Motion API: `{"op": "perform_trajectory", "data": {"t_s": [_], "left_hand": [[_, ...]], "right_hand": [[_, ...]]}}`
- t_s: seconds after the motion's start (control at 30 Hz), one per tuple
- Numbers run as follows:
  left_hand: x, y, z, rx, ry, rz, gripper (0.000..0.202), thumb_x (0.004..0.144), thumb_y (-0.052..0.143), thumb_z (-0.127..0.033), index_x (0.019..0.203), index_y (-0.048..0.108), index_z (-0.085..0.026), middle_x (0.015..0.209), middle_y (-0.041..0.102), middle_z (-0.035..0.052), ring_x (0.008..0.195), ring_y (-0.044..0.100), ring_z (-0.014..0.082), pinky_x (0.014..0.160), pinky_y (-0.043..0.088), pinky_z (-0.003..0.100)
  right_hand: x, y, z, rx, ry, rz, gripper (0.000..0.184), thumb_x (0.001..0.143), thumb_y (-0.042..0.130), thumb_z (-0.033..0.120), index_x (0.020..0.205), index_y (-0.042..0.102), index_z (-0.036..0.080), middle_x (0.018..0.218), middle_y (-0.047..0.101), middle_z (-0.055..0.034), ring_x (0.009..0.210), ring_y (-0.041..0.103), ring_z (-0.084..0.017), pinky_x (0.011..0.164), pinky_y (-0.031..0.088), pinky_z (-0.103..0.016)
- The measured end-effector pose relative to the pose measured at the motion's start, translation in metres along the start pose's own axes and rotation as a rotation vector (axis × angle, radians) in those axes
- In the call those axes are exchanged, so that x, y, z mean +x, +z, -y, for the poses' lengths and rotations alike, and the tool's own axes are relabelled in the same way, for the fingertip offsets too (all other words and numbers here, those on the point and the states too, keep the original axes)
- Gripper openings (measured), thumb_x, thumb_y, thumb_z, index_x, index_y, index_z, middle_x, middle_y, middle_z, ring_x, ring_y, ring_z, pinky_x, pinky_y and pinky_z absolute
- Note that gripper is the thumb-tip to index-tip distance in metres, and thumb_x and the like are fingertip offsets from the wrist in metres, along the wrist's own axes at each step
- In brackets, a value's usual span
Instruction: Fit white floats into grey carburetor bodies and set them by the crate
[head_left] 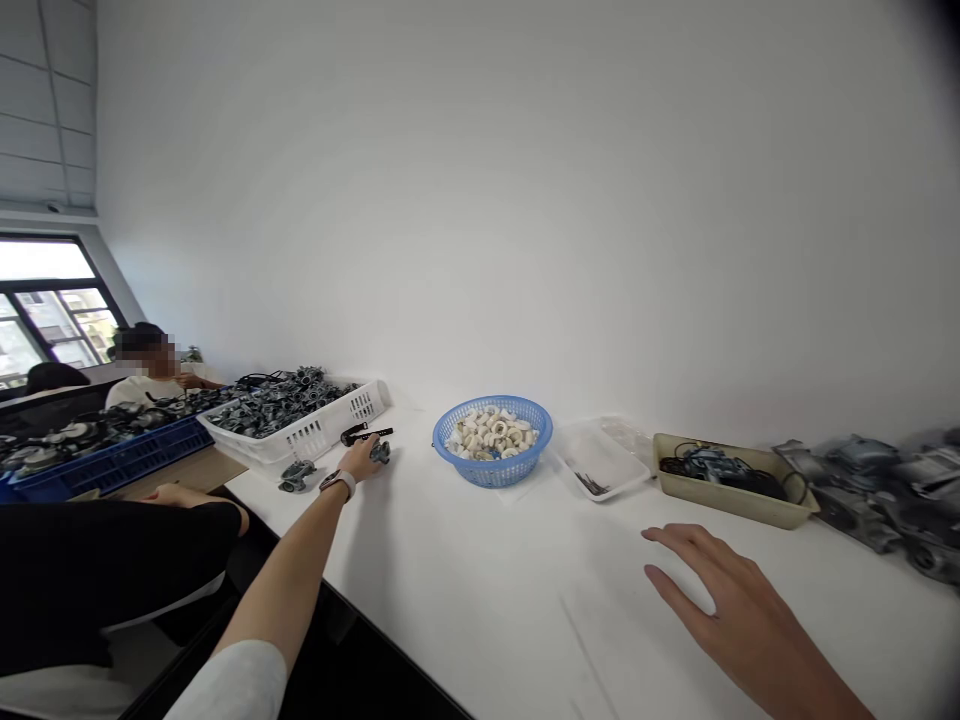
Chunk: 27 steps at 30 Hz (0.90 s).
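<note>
On the left of the white table, my left hand [360,460], its wrist wearing a watch, closes its fingers on a small grey metal part [381,453]. A black strap-like item [367,433] lies just behind that hand. Nearer the table edge, another grey metal part [297,476] rests beside a white plastic basket [337,415] heaped with similar parts. My right hand [720,590] hovers over the table at the right, fingers apart and holding nothing. Between the hands, farther back, stands a blue round basket [493,478] of cream-white ring-like pieces.
Against the wall are a white tray [622,478] with thin dark pieces and a beige bin [731,500] of dark parts. Grey metal castings [885,490] pile up at far right. A blue crate [112,460] and seated people [142,375] are at left.
</note>
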<state>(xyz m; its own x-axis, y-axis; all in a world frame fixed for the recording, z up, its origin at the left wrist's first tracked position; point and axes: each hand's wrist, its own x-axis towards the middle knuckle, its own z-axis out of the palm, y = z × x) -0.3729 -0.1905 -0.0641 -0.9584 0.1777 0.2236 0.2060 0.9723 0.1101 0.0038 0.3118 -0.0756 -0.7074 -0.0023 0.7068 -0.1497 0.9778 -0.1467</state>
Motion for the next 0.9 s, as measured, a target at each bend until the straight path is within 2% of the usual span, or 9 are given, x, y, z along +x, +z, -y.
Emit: {"op": "perform_trajectory", "data": {"t_s": [0.13,0.3,0.47,0.57,0.7,0.83,0.9], "left_hand": [[-0.015,-0.015,0.0,0.233,0.138,0.028,0.044,0.091,0.063,-0.024,0.134,0.053,-0.019,0.136,0.051,0.0153,0.097,0.064,0.0268,0.084,0.053,0.046],[-0.036,-0.035,-0.006,0.43,0.285,0.04,0.044,0.083,0.061,-0.015,0.127,0.058,-0.019,0.128,0.053,0.0194,0.084,0.067,0.0294,0.074,0.051,0.042],[-0.069,-0.056,-0.032,0.532,0.447,-0.043,0.05,0.087,0.055,-0.016,0.136,0.051,-0.026,0.137,0.046,0.0187,0.089,0.066,0.0285,0.071,0.052,0.037],[-0.096,-0.068,-0.066,0.56,0.568,-0.123,0.054,0.09,0.053,-0.017,0.14,0.045,-0.032,0.145,0.04,0.0162,0.099,0.063,0.0292,0.072,0.053,0.036],[-0.135,-0.074,-0.135,0.482,0.846,-0.359,0.05,0.092,0.051,-0.021,0.14,0.043,-0.032,0.139,0.045,0.0153,0.091,0.064,0.0234,0.067,0.055,0.032],[-0.166,-0.055,-0.216,0.306,1.048,-0.568,0.043,0.093,0.052,-0.024,0.135,0.045,-0.03,0.136,0.049,0.016,0.088,0.064,0.0213,0.063,0.054,0.03],[-0.178,-0.04,-0.255,0.202,1.136,-0.666,0.042,0.093,0.051,-0.021,0.134,0.046,-0.031,0.133,0.052,0.0151,0.089,0.064,0.0215,0.066,0.054,0.031]], "right_hand": [[0.0,-0.004,0.009,0.021,0.036,0.081,0.03,0.095,0.048,0.045,0.112,0.067,0.03,0.115,0.068,-0.0048,0.1,0.067,-0.024,0.08,0.053,-0.038],[-0.001,-0.006,0.019,0.063,0.064,0.159,0.029,0.096,0.047,0.042,0.115,0.066,0.031,0.117,0.065,-0.0045,0.097,0.066,-0.022,0.085,0.053,-0.039],[0.0,-0.008,0.028,0.113,0.071,0.21,0.028,0.095,0.047,0.04,0.111,0.067,0.029,0.115,0.064,-0.0062,0.098,0.065,-0.024,0.085,0.052,-0.042],[0.0,-0.009,0.035,0.164,0.092,0.258,0.029,0.095,0.046,0.038,0.113,0.067,0.028,0.117,0.063,-0.007,0.099,0.063,-0.025,0.089,0.051,-0.045],[-0.001,-0.009,0.046,0.37,0.179,0.332,0.032,0.096,0.047,0.044,0.119,0.064,0.03,0.124,0.06,-0.006,0.108,0.06,-0.025,0.094,0.05,-0.043],[-0.003,-0.008,0.054,0.65,0.32,0.379,0.042,0.094,0.053,0.054,0.13,0.058,0.033,0.128,0.06,-0.0046,0.112,0.058,-0.024,0.096,0.051,-0.039],[-0.004,-0.008,0.054,0.755,0.382,0.368,0.058,0.088,0.062,0.054,0.141,0.049,0.035,0.133,0.057,-0.0052,0.112,0.058,-0.024,0.098,0.05,-0.039]]}}
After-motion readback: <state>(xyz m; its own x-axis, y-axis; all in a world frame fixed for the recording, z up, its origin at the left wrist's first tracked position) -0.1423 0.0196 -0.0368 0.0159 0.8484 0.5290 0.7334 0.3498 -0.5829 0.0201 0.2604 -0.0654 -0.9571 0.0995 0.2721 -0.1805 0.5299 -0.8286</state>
